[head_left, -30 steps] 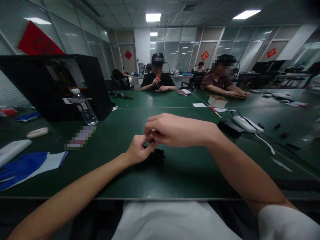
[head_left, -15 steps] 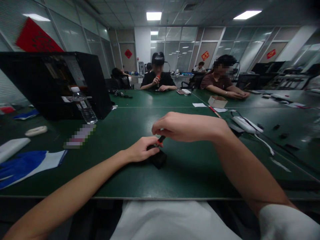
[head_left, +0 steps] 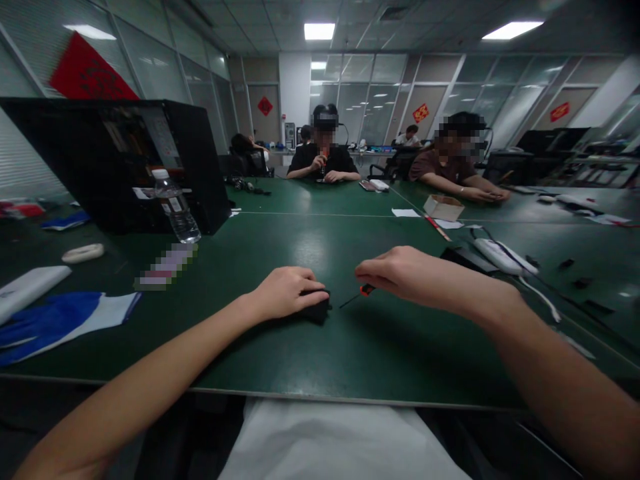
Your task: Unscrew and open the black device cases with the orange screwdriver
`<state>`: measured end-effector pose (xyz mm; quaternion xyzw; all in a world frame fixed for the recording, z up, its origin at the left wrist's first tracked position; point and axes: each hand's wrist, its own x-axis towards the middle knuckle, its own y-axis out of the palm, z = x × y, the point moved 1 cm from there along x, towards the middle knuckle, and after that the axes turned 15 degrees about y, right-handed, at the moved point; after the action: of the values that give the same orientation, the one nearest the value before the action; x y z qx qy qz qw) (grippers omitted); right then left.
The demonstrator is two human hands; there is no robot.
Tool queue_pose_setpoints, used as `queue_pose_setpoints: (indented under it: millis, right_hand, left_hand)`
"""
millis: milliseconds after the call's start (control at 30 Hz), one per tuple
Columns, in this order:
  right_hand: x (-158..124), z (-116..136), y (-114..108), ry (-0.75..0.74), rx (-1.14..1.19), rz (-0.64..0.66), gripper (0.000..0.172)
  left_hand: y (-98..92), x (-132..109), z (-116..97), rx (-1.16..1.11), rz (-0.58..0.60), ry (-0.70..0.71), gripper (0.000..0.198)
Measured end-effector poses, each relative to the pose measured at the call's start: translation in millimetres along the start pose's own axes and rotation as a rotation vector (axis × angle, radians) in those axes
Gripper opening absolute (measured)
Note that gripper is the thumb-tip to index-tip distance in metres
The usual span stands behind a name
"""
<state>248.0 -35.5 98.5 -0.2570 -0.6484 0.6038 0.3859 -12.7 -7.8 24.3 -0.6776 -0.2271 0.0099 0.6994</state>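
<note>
My left hand [head_left: 285, 292] lies curled over a small black object [head_left: 318, 311] on the green table [head_left: 310, 347] and holds it down. To its right, my right hand [head_left: 400, 275] is closed on a small screwdriver [head_left: 359, 294] with a red and black handle. Its thin tip points left and down toward the black object, a short gap away from it. Most of the black object is hidden under my fingers.
A water bottle [head_left: 175, 208] and an open black case [head_left: 115, 163] stand at the back left. Blue and white gloves [head_left: 60, 319] lie at the left. A white device with a cable [head_left: 505, 257] and a cardboard box [head_left: 443, 207] are at the right. Two people sit across.
My right hand has moved right and down, away from the black object, taking the screwdriver with it. My left hand has settled flat over the black object.
</note>
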Motion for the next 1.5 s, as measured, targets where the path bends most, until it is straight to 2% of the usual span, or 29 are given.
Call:
queue_pose_setpoints:
  millis: [67, 133, 233, 333, 433, 533, 633, 733, 867, 1033, 1500]
  right_hand:
    - [3.9, -11.4, 16.7, -0.004, 0.005, 0.046, 0.029]
    - [9.3, -24.0, 32.0, 0.006, -0.002, 0.035, 0.032]
    - [14.8, -38.8, 52.4, 0.014, -0.056, 0.034, 0.033]
    - [14.0, -41.4, 62.5, -0.007, -0.092, -0.006, 0.032]
    - [8.1, -34.8, 58.3, -0.045, -0.130, -0.178, 0.034]
    - [0.4, -28.2, 47.0, -0.091, -0.171, -0.345, 0.039]
    - [-4.7, -25.9, 38.8, -0.114, -0.168, -0.412, 0.037]
    - [-5.1, -24.6, 39.0, -0.126, -0.176, -0.410, 0.036]
    - [-2.6, -20.5, 43.8, -0.153, -0.167, -0.342, 0.038]
    - [-4.0, -20.7, 40.1, -0.090, -0.176, -0.272, 0.042]
    - [-4.5, -25.3, 41.8, -0.066, -0.116, -0.253, 0.039]
  left_hand:
    - [1.2, -1.2, 4.5, 0.052, -0.048, -0.038, 0.040]
    - [3.5, -2.5, 9.7, 0.093, -0.065, -0.072, 0.040]
    - [4.8, -4.2, 16.1, 0.163, -0.056, -0.125, 0.041]
    - [4.0, -5.6, 18.9, 0.175, -0.014, -0.111, 0.042]
    - [4.8, -6.7, 19.1, 0.138, -0.006, -0.078, 0.054]
    - [7.9, -7.5, 18.7, 0.115, -0.053, -0.090, 0.055]
    - [11.1, -7.7, 17.7, 0.090, -0.081, -0.076, 0.053]
    - [12.5, -7.0, 16.6, 0.097, -0.082, -0.055, 0.053]
    - [12.5, -4.8, 15.7, 0.137, -0.056, -0.056, 0.051]
    - [11.8, -3.6, 14.9, 0.162, -0.040, -0.062, 0.050]
    - [10.9, -4.9, 15.7, 0.141, -0.036, -0.074, 0.054]
